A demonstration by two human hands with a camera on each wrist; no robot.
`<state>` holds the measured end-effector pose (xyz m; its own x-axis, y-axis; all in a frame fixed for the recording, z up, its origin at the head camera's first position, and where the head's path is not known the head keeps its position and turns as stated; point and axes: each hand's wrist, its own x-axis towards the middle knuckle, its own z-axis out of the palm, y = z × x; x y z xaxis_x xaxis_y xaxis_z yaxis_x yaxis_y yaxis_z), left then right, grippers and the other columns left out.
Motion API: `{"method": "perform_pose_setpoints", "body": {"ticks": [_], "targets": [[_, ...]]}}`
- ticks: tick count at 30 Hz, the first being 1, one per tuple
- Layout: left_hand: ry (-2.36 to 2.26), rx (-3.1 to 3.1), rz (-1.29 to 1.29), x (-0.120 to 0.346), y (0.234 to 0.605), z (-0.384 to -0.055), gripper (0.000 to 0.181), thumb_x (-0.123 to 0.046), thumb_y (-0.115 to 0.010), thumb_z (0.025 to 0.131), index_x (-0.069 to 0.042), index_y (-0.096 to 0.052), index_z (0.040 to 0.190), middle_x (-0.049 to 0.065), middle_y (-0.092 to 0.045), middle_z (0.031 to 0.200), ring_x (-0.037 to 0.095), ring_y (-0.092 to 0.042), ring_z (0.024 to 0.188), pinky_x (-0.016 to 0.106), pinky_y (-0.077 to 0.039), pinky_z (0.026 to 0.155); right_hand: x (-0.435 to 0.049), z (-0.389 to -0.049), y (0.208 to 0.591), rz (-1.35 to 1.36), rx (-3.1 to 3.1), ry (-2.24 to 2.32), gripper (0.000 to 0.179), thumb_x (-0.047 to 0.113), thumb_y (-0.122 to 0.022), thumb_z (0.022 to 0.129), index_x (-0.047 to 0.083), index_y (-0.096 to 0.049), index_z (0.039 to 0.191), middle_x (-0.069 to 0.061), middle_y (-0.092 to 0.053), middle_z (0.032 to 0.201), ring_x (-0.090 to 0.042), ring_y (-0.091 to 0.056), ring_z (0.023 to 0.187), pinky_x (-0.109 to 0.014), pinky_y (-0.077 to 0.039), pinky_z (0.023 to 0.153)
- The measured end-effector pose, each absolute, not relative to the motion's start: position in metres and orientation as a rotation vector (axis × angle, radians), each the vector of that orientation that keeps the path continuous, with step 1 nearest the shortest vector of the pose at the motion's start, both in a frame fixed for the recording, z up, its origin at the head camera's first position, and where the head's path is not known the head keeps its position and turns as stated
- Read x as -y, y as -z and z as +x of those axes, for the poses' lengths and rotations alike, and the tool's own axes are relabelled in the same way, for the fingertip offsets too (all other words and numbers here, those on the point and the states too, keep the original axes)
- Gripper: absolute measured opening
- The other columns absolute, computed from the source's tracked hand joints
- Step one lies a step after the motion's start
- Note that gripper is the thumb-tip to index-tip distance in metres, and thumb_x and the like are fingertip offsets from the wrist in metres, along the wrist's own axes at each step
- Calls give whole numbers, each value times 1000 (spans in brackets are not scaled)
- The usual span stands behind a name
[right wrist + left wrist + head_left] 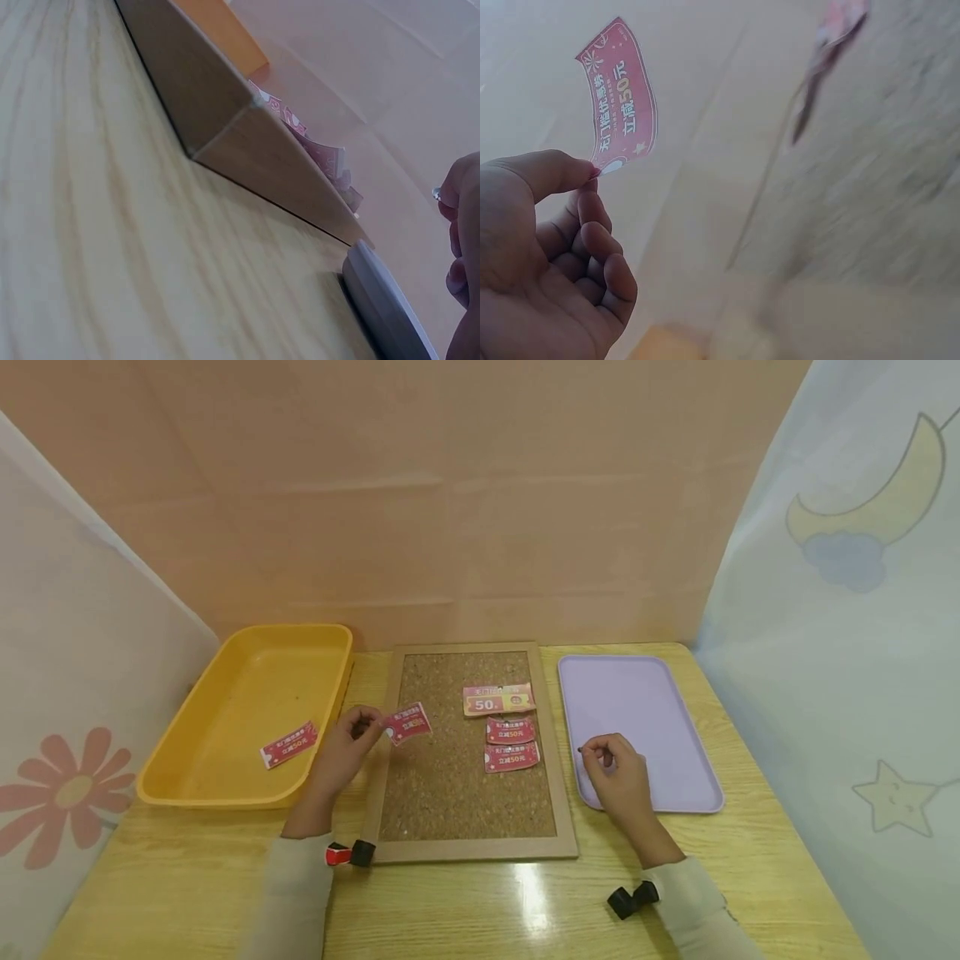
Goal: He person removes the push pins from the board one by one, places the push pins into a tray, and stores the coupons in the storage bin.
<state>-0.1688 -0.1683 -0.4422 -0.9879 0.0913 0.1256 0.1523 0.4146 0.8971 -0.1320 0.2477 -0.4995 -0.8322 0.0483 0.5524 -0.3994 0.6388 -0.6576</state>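
My left hand [350,747] pinches a red paper coupon [407,724] by one end between thumb and fingertips. That coupon [625,97] bends slightly in the left wrist view and overlaps the left part of the cork board [442,785]. Over the near left part of the purple tray, my right hand [621,777] pinches a small shiny thumbtack [436,193], mostly hidden by the fingertips. On the board's right side, a larger red-and-yellow coupon [498,700] sits above two smaller red coupons, an upper one [511,731] and a lower one [512,757].
A yellow tray [341,668] stands to the left with one red coupon [289,744] lying in it. The purple tray [630,693] lies right of the board. All rest on a wooden table [465,910], with a cloth backdrop behind and patterned sheets at both sides.
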Motion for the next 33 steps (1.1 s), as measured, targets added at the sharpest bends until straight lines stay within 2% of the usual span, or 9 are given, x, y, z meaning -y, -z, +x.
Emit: {"method": "perform_pose_setpoints", "body": {"ticks": [13,18,24,30,33], "targets": [[1579,2413,69,207,425,-166,36,-34,-55,100,0,-57,113,3,-53,93,14,-46,80,20,-40,65,-252,-132,499,152,2356,-1051,7,9,-69,85,14,-66,85,8,-54,76,-12,-42,64,-23,-30,57],[1605,2308,241,221,429,-168,34,-37,-57,98,-6,-58,109,0,-53,93,14,-46,79,20,-40,62,-255,-132,497,99,2370,-1004,6,11,-70,86,13,-65,83,5,-54,76,-12,-42,62,-25,-31,54],[1776,2118,516,236,434,-169,24,-37,-57,98,-15,-60,106,-1,-52,98,11,-45,85,18,-40,63,-263,-135,498,29,2444,-994,7,16,-66,89,14,-63,83,3,-56,77,-17,-48,71,-37,-28,66],[1990,1887,623,243,438,-172,22,-34,-58,98,-13,-59,105,5,-46,96,16,-43,84,18,-40,59,-273,-137,499,-30,2478,-972,9,19,-63,91,15,-62,84,2,-55,78,-19,-50,77,-42,-23,69],[2009,1865,624,244,438,-173,22,-33,-58,98,-13,-58,106,3,-46,96,15,-43,85,19,-41,63,-275,-138,501,-64,2482,-977,9,19,-63,91,15,-62,83,1,-55,77,-18,-47,75,-42,-23,70]]}}
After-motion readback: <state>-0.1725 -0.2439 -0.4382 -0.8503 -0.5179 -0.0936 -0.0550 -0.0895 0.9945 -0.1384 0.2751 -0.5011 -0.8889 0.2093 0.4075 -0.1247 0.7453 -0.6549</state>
